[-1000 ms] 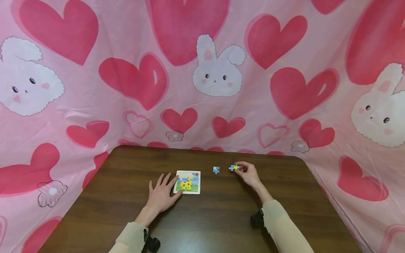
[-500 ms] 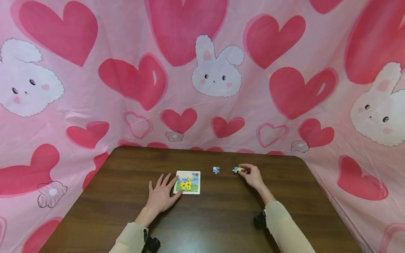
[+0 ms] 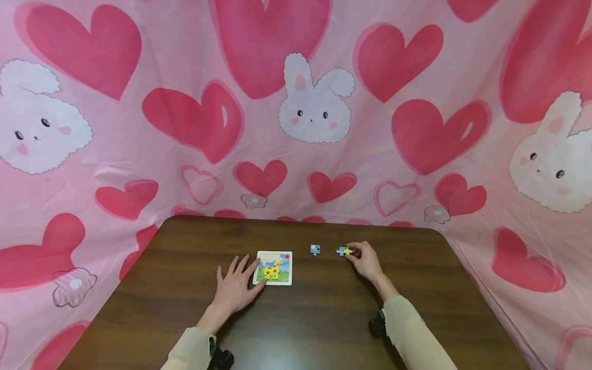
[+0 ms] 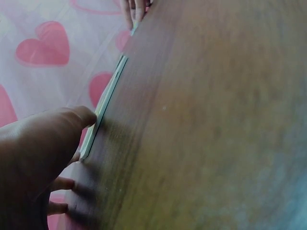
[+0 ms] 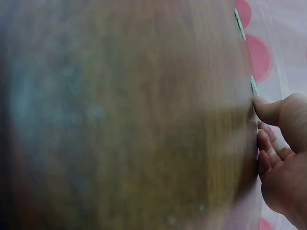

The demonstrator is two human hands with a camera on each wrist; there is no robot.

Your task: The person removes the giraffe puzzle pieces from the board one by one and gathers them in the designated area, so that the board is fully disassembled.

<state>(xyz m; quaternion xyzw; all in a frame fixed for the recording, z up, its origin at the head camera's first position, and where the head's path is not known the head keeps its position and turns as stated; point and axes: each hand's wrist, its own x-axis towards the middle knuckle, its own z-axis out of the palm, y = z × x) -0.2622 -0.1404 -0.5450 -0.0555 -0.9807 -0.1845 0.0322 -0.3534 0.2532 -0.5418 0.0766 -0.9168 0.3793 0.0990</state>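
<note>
A small square jigsaw board (image 3: 283, 283) with a white rim and a giraffe picture lies on the table. A pale patch shows in the picture's upper left. Fingers spread, my left hand (image 3: 235, 290) rests at the board's left side, thumb at its lower edge; the left wrist view has the board (image 4: 110, 91) edge-on. To the right, my right hand (image 3: 367, 261) pinches a blue and yellow jigsaw piece (image 3: 343, 251) by its right end, low over the table. A second, mostly blue jigsaw piece (image 3: 315, 250) lies between the board and that hand.
The dark brown wooden table (image 3: 296, 318) has rounded far corners. Beyond it hangs a pink cloth (image 3: 259, 123) printed with hearts and rabbits. Black wrist cameras sit at both sleeve cuffs.
My right hand shifts slightly right, then back left and a little nearer, with the jigsaw piece between its fingers. The left hand and the board stay in place.
</note>
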